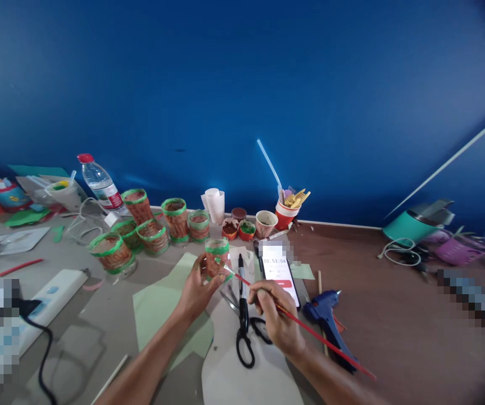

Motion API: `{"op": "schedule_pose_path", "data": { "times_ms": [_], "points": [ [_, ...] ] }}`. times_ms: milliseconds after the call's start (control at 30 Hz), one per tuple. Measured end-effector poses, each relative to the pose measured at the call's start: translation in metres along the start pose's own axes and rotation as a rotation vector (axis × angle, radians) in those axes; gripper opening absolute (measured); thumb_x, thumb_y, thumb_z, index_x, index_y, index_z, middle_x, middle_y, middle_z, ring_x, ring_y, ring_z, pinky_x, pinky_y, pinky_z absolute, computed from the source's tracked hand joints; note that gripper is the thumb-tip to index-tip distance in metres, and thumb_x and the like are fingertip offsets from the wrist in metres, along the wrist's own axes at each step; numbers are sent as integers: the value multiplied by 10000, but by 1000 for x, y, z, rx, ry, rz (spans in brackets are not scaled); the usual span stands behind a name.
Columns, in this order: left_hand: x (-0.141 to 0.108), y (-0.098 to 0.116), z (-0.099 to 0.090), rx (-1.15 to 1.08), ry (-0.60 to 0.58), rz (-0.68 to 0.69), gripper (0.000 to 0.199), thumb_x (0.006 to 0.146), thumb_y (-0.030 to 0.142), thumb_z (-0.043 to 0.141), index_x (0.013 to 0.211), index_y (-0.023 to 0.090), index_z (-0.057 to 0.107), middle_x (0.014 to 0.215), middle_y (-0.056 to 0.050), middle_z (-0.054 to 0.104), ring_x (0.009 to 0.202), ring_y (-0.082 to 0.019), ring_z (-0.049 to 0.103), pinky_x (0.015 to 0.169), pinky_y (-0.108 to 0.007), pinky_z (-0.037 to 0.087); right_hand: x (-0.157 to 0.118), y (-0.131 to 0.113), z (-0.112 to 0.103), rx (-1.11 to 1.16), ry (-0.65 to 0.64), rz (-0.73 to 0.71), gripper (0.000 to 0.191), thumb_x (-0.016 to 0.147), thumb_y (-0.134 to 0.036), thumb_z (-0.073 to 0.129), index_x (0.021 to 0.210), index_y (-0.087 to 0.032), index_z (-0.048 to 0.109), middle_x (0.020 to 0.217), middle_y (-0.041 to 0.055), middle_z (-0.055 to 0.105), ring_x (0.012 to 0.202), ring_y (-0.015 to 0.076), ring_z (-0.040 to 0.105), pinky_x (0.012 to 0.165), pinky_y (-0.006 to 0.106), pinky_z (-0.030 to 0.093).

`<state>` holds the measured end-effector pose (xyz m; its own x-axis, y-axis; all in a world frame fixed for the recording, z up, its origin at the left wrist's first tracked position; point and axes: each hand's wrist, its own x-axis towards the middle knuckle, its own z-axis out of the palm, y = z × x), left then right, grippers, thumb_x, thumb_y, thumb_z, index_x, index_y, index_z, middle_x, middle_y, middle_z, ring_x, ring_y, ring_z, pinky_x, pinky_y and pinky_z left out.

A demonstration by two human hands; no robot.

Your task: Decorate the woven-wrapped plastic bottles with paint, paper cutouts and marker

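My left hand (198, 286) is wrapped round a small cup (217, 257) painted reddish brown, with a green rim and a green spot on its side. My right hand (279, 318) grips a long red paintbrush (326, 342), its tip at the cup's right side. Behind the cup stand small tubs of brown paint (230, 228) and green paint (247, 229). More brown cups with green rims, one of them a tall cup (175, 219), stand to the left. Below the hands lie black-handled scissors (245, 349) and a black marker (241, 275).
A phone (279, 275) showing a timer lies behind my right hand. To the right is a blue glue gun (330, 320). A water bottle (101, 185) stands at the back left, a power strip (52, 298) nearer. Light green paper (162, 315) lies under my left forearm.
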<state>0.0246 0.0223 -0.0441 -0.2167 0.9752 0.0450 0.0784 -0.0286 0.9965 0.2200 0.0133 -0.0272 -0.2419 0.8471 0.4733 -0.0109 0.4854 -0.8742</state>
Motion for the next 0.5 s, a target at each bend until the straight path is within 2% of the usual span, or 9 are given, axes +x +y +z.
{"op": "schedule_pose_path", "data": {
  "times_ms": [333,500],
  "points": [
    [0,-1,-1,12,-2,7,622,726,331,707,1264,190,429,1236,-141,609,1122,-276,604,912,-402,480,0,-4,0,-17,-9,-11,185,950,-230,442,923,-205,624,696,5,632,504,96,485,474,212,408],
    [0,1,-1,43,-8,31,582,722,342,714,1228,188,473,1180,-123,641,1070,-264,625,905,-395,478,1,-1,1,0,-4,-3,178,952,-235,439,935,-211,615,714,4,638,480,90,466,458,211,398]
  ]
}}
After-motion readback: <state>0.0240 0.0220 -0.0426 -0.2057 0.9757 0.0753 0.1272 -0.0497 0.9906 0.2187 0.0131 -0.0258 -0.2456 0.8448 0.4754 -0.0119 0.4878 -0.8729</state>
